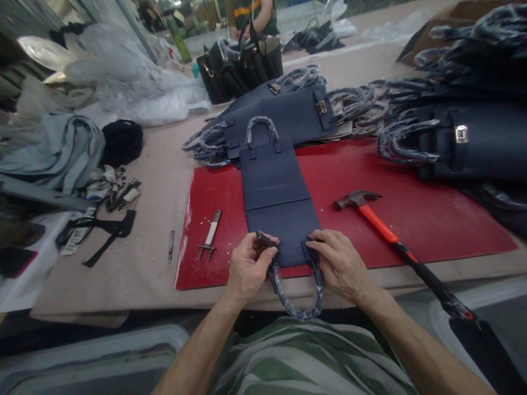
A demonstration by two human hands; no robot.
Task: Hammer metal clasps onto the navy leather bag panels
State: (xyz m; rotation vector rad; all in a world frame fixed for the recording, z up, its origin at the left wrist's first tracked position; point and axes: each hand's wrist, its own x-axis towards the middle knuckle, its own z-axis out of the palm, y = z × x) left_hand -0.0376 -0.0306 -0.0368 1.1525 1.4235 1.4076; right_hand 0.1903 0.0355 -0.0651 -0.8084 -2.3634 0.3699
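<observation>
A flat navy leather bag panel (275,189) lies lengthwise on a red cutting mat (411,214), with one wrapped handle at its far end (262,127) and another hanging over the table's near edge (297,299). My left hand (248,266) is closed on a small dark tool, pressed at the left base of the near handle. My right hand (337,262) pinches the panel's near right corner, at the handle's right tab.
A hammer with an orange and black grip (382,227) lies on the mat to the right. A metal pronged punch (209,236) and a thin awl (171,246) lie to the left. Stacks of navy bags (461,137) fill the right and back. Another person (251,16) works at the far end.
</observation>
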